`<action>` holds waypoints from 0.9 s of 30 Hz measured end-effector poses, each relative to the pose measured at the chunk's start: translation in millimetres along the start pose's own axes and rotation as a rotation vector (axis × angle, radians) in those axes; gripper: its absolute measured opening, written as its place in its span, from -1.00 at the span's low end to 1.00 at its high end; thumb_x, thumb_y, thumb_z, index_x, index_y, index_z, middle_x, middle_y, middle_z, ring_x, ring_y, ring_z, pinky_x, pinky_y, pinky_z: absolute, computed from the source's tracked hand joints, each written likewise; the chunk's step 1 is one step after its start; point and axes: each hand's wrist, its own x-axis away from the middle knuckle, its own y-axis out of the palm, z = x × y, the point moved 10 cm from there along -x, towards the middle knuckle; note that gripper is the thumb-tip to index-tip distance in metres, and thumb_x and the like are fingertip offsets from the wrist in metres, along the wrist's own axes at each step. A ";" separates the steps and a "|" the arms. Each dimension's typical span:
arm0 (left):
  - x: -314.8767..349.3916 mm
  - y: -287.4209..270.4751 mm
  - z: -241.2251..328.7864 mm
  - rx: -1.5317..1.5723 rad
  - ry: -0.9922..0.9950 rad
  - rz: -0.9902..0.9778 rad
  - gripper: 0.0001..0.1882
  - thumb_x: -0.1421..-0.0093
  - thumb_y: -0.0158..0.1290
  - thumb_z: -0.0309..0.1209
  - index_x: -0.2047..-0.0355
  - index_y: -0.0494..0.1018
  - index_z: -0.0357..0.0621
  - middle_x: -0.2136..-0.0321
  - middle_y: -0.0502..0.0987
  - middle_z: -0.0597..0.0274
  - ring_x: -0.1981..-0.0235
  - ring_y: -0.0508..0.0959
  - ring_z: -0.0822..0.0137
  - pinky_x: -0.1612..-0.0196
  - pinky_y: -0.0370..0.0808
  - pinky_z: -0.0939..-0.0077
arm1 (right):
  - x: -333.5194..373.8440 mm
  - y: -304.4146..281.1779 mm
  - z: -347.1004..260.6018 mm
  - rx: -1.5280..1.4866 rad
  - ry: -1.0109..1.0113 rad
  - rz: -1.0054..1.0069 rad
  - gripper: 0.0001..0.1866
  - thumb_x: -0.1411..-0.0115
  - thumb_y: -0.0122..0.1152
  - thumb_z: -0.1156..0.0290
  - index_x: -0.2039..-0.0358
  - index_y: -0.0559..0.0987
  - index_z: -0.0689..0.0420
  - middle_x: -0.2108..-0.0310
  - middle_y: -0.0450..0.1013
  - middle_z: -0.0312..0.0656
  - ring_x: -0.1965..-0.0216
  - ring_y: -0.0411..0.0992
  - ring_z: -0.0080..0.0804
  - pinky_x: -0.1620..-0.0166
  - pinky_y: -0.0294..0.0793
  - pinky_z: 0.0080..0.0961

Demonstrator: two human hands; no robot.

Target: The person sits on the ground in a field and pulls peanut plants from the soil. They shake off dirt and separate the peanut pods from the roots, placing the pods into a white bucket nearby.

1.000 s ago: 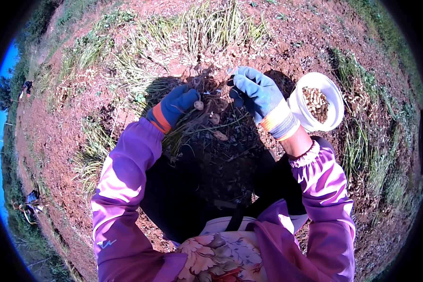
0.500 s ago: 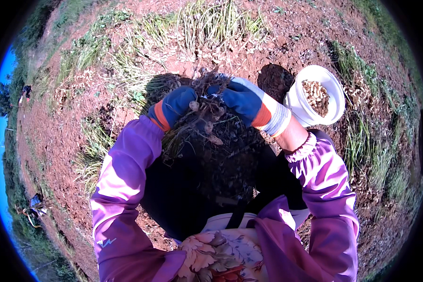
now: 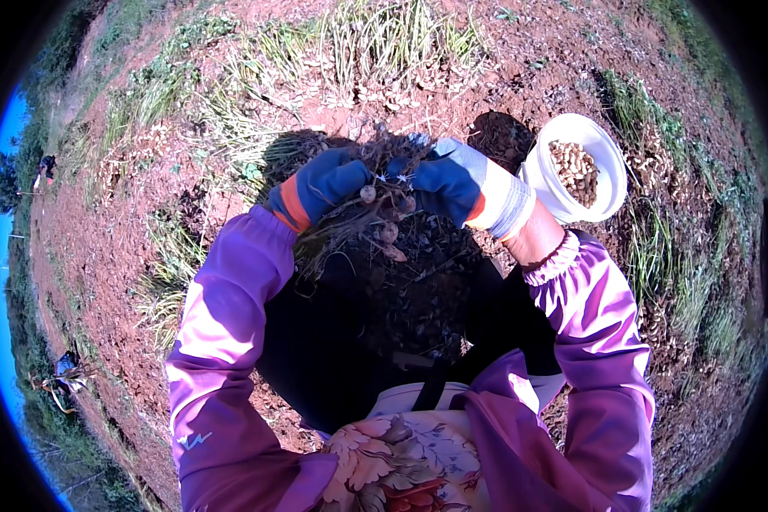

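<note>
My left hand [image 3: 322,189], in a blue work glove with an orange cuff band, is closed round the stems of an uprooted peanut plant [image 3: 392,154]. Its tangled brown roots reach up between my hands. Several peanut pods [image 3: 389,232] hang below, at the gap between the gloves. My right hand [image 3: 449,183], in a matching glove with a pale striped back, comes in from the right with its fingers curled at the roots. Its fingertips are partly hidden by the plant.
A white bucket [image 3: 613,162] partly filled with peanuts [image 3: 576,171] stands to the right on red soil. Pulled plants [image 3: 392,43] lie beyond my hands, more green stalks [image 3: 648,256] at the right. Two people [image 3: 66,367] are far off at the left.
My left hand and the hanging pods have shifted slightly right. My right hand has turned a little at the roots, its wrist moving slightly right.
</note>
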 end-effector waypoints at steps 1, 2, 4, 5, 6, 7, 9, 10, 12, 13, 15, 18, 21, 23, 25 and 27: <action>1.5 1.8 6.0 -0.027 0.002 0.017 -0.40 0.02 0.06 -0.01 0.16 0.37 -0.30 0.39 0.49 0.20 0.41 0.50 0.39 0.33 0.45 0.52 | 0.1 2.7 -1.9 0.048 0.003 -0.035 -0.69 -0.09 0.05 0.32 0.16 0.48 0.15 0.38 0.45 -0.31 0.43 0.33 -0.68 0.39 0.29 -0.74; 2.6 1.5 9.1 -0.055 0.003 0.034 -0.42 0.00 0.05 -0.02 0.18 0.39 -0.31 0.41 0.50 0.22 0.42 0.50 0.42 0.34 0.44 0.55 | 0.4 3.9 -5.0 0.097 0.006 -0.071 -0.71 -0.10 0.04 0.33 0.17 0.48 0.16 0.37 0.45 -0.29 0.41 0.35 -0.66 0.37 0.31 -0.73; 4.2 -4.1 1.0 -0.098 -0.071 0.051 -0.55 -0.05 0.02 -0.11 0.26 0.42 -0.29 0.45 0.50 0.27 0.44 0.48 0.49 0.36 0.42 0.62 | -0.5 1.9 -8.1 0.257 -0.049 -0.058 -0.73 -0.11 0.03 0.38 0.17 0.48 0.18 0.35 0.46 -0.27 0.40 0.37 -0.63 0.34 0.35 -0.70; 5.5 -6.5 -3.0 -0.119 -0.108 0.060 -0.61 -0.08 0.01 -0.16 0.29 0.44 -0.28 0.46 0.50 0.29 0.45 0.47 0.52 0.37 0.42 0.66 | -0.8 -2.4 -9.1 0.371 -0.108 -0.008 -0.73 -0.10 0.03 0.41 0.17 0.48 0.19 0.34 0.46 -0.26 0.39 0.38 -0.62 0.33 0.36 -0.69; 5.9 -6.1 -5.4 -0.136 -0.136 0.049 -0.63 -0.09 0.01 -0.18 0.28 0.44 -0.29 0.47 0.51 0.29 0.46 0.47 0.52 0.37 0.42 0.66 | -2.8 -8.4 -6.3 0.457 -0.106 0.026 -0.74 -0.10 0.04 0.44 0.17 0.47 0.20 0.33 0.46 -0.25 0.38 0.39 -0.61 0.32 0.36 -0.68; 6.1 -4.6 -8.0 -0.153 -0.165 0.037 -0.64 -0.10 0.01 -0.21 0.27 0.44 -0.29 0.47 0.51 0.29 0.46 0.48 0.53 0.38 0.43 0.66 | -4.4 -14.9 -3.0 0.542 -0.099 0.061 -0.74 -0.10 0.04 0.46 0.17 0.47 0.21 0.32 0.46 -0.25 0.38 0.39 -0.61 0.32 0.37 -0.67; 6.2 -1.0 -11.0 -0.144 -0.198 0.025 -0.67 -0.11 0.02 -0.25 0.26 0.44 -0.30 0.46 0.52 0.28 0.46 0.49 0.53 0.38 0.44 0.65 | -7.0 -33.5 10.8 0.660 0.043 0.104 -0.73 -0.08 0.05 0.51 0.17 0.46 0.22 0.31 0.46 -0.25 0.38 0.39 -0.60 0.32 0.38 -0.65; 5.9 1.2 -13.3 -0.119 -0.202 0.023 -0.68 -0.12 0.03 -0.26 0.25 0.44 -0.30 0.46 0.53 0.27 0.46 0.49 0.54 0.38 0.44 0.65 | -8.6 -37.8 14.6 0.697 0.061 0.126 -0.75 -0.06 0.05 0.54 0.20 0.47 0.23 0.33 0.47 -0.26 0.37 0.40 -0.57 0.31 0.39 -0.63; 8.0 3.9 -16.0 -0.041 -0.224 0.055 -0.68 -0.11 0.05 -0.30 0.23 0.44 -0.31 0.43 0.53 0.26 0.45 0.49 0.54 0.38 0.44 0.65 | -11.9 -33.7 12.5 0.719 -0.044 0.097 -0.77 -0.06 0.06 0.53 0.22 0.48 0.23 0.34 0.47 -0.27 0.36 0.41 -0.56 0.31 0.39 -0.62; 8.4 3.7 -17.5 -0.042 -0.225 0.059 -0.68 -0.11 0.05 -0.30 0.23 0.44 -0.31 0.43 0.53 0.25 0.44 0.49 0.54 0.37 0.44 0.65 | -13.0 -28.8 9.5 0.728 -0.094 0.080 -0.77 -0.05 0.06 0.52 0.23 0.48 0.22 0.35 0.48 -0.27 0.35 0.41 -0.56 0.30 0.39 -0.61; 8.8 3.0 -20.8 -0.045 -0.226 0.065 -0.68 -0.11 0.06 -0.30 0.24 0.44 -0.31 0.42 0.53 0.25 0.43 0.49 0.53 0.36 0.44 0.65 | -8.6 -30.7 -0.7 1.128 -0.173 0.149 -0.80 -0.01 0.08 0.54 0.29 0.47 0.20 0.37 0.46 -0.16 0.33 0.43 -0.42 0.30 0.39 -0.56; 9.3 8.8 -15.8 -0.012 -0.203 0.057 -0.70 -0.10 0.07 -0.31 0.25 0.45 -0.31 0.41 0.53 0.25 0.41 0.50 0.53 0.35 0.44 0.65 | 7.9 -24.0 -14.0 1.758 -0.687 0.240 -0.88 0.03 0.07 0.53 0.41 0.45 0.20 0.41 0.40 -0.08 0.39 0.41 -0.18 0.30 0.40 -0.45; 14.0 -3.7 -0.6 -0.032 -0.125 0.130 -0.71 -0.09 0.07 -0.33 0.26 0.45 -0.30 0.41 0.53 0.25 0.39 0.50 0.52 0.33 0.44 0.64 | 7.2 -87.0 -22.0 1.459 -0.281 0.389 -0.79 0.09 0.04 0.53 0.37 0.48 0.14 0.50 0.36 -0.06 0.39 0.37 -0.11 0.30 0.35 -0.36; 27.2 -26.7 -1.4 0.004 -0.162 0.287 -0.74 -0.12 0.03 -0.31 0.30 0.46 -0.28 0.44 0.53 0.27 0.45 0.50 0.52 0.38 0.44 0.67 | 5.3 -100.7 -12.2 0.985 -0.123 0.409 -0.85 0.03 -0.01 0.58 0.40 0.48 0.17 0.56 0.37 -0.20 0.54 0.35 -0.41 0.45 0.34 -0.52; 28.2 -35.8 -0.5 0.006 -0.162 0.345 -0.74 -0.13 0.01 -0.30 0.32 0.46 -0.27 0.46 0.52 0.28 0.48 0.49 0.53 0.41 0.43 0.68 | 10.1 -91.6 1.0 0.462 -0.082 0.329 -0.90 -0.11 0.02 0.51 0.34 0.47 0.20 0.48 0.39 -0.32 0.47 0.37 -0.59 0.46 0.31 -0.73; 29.5 -35.2 1.5 0.018 -0.150 0.374 -0.74 -0.13 -0.01 -0.28 0.34 0.46 -0.26 0.48 0.51 0.31 0.51 0.48 0.54 0.44 0.42 0.70 | 11.4 -85.7 14.3 0.194 -0.002 0.386 -0.88 -0.11 0.05 0.50 0.32 0.47 0.21 0.47 0.40 -0.31 0.48 0.36 -0.59 0.47 0.33 -0.70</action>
